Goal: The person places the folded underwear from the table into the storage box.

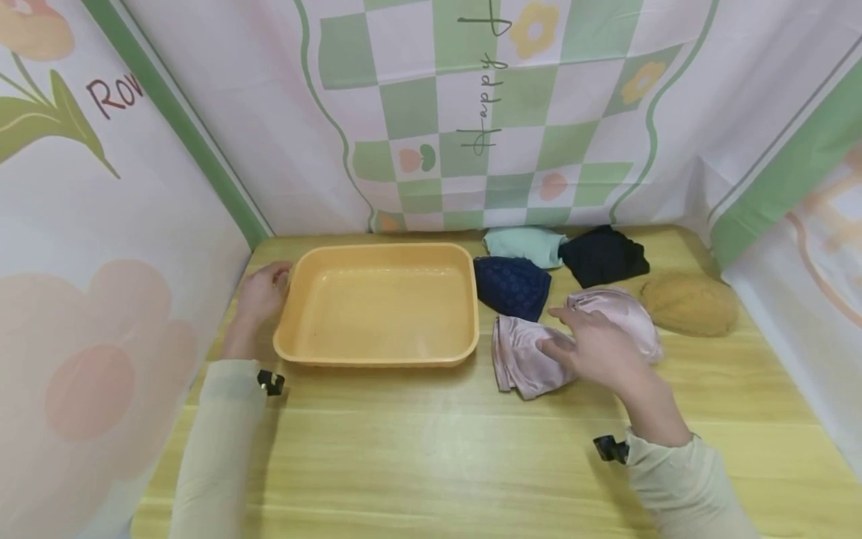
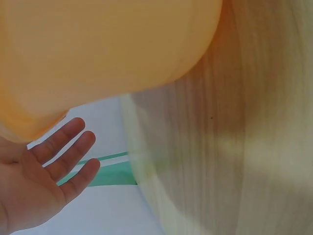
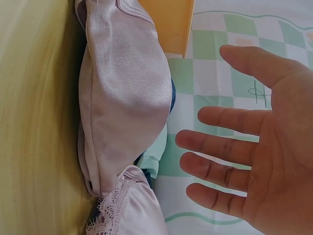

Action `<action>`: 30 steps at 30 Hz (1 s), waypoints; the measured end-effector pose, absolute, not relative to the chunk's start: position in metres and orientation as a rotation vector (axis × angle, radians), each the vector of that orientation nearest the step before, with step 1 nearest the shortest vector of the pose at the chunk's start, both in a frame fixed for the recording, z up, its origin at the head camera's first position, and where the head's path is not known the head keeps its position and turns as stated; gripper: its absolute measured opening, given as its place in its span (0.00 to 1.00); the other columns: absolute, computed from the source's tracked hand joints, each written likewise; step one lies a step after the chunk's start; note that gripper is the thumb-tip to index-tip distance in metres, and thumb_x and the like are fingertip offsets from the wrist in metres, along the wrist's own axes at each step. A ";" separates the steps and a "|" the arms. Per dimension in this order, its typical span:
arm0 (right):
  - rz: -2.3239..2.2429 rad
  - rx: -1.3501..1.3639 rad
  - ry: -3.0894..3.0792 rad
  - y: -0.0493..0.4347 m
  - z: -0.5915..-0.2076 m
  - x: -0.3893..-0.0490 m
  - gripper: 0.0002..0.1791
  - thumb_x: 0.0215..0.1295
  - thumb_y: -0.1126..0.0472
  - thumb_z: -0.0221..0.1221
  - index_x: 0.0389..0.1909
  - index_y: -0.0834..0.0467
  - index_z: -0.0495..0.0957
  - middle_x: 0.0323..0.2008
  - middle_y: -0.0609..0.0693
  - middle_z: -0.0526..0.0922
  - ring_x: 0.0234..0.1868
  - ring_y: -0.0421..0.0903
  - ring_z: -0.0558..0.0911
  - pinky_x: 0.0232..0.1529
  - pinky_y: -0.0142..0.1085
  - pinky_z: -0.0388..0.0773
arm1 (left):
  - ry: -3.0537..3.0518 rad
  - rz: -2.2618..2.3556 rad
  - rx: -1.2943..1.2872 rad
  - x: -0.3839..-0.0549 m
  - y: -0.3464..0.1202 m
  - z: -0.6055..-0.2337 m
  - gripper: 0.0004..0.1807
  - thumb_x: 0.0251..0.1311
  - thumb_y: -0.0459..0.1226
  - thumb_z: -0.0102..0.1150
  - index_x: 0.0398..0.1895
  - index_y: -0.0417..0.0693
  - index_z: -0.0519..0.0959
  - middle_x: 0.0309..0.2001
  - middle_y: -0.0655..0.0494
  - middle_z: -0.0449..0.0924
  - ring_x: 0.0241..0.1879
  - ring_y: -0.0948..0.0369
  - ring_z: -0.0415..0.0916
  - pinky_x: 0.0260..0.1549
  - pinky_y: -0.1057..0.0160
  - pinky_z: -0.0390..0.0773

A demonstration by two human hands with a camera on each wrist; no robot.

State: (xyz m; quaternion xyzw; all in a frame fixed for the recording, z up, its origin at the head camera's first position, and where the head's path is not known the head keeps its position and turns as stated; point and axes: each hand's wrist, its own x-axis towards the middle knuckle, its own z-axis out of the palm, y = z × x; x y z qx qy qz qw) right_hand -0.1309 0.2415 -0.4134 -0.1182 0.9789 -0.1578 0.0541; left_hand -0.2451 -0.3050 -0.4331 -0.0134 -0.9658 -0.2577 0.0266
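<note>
Right of centre in the head view, we find the pink satin cloth [image 1: 528, 363] beneath the nearer right hand [image 1: 601, 350], spread-fingered and empty, the cloth's long axis rising rightward.

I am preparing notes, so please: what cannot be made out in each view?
Head view: right end of front pink cloth, behind right hand.
Left wrist view: rest of left hand, behind tray or past left edge.
Right wrist view: most of mint cloth, behind front pink cloth.
</note>
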 end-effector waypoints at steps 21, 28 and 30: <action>-0.472 -0.375 3.003 0.243 -0.419 -0.128 0.39 0.69 0.33 0.53 0.65 0.61 0.72 0.64 0.64 0.77 0.62 0.68 0.75 0.61 0.61 0.72 | -3.031 -0.793 -0.013 -0.247 -0.306 -0.451 0.26 0.80 0.44 0.31 0.69 0.40 0.69 0.63 0.32 0.75 0.63 0.34 0.70 0.65 0.36 0.68; -0.479 -0.374 2.990 0.243 -0.421 -0.129 0.40 0.68 0.32 0.53 0.66 0.61 0.71 0.64 0.63 0.76 0.63 0.67 0.74 0.62 0.61 0.71 | -3.049 -0.788 -0.002 -0.246 -0.306 -0.455 0.28 0.80 0.46 0.27 0.68 0.38 0.68 0.63 0.30 0.73 0.64 0.32 0.68 0.66 0.35 0.66; -0.481 -0.373 2.990 0.243 -0.422 -0.129 0.40 0.68 0.32 0.53 0.67 0.60 0.71 0.65 0.63 0.76 0.63 0.67 0.73 0.63 0.61 0.71 | -3.047 -0.797 0.010 -0.245 -0.307 -0.456 0.29 0.80 0.47 0.26 0.66 0.37 0.70 0.60 0.29 0.75 0.62 0.32 0.70 0.64 0.35 0.68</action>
